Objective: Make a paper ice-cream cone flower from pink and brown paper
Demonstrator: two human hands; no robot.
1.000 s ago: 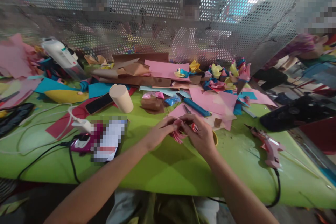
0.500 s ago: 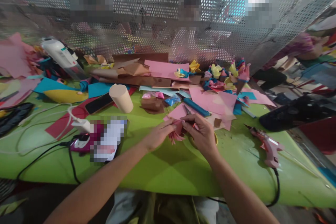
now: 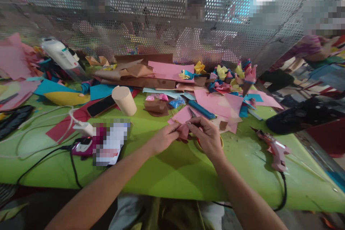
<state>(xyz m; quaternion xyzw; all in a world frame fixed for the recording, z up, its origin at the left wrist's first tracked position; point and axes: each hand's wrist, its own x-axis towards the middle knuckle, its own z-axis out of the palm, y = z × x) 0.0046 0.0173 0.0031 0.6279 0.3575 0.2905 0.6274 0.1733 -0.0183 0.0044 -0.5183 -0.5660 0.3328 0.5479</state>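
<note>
Clamped on small pink folded-paper piece between fingertips of left hand and right hand, above smooth green tabletop. Could tear under uneven pull; could catch on pointed, metal-bladed scissors if lowered forward.

Nearside tabletop free — glue-gun rightward

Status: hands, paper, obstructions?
Left hand, right hand: both pinching small pink paper. Scissors partly hidden by right hand, possibly in the way. Glue gun apart, right.
</note>
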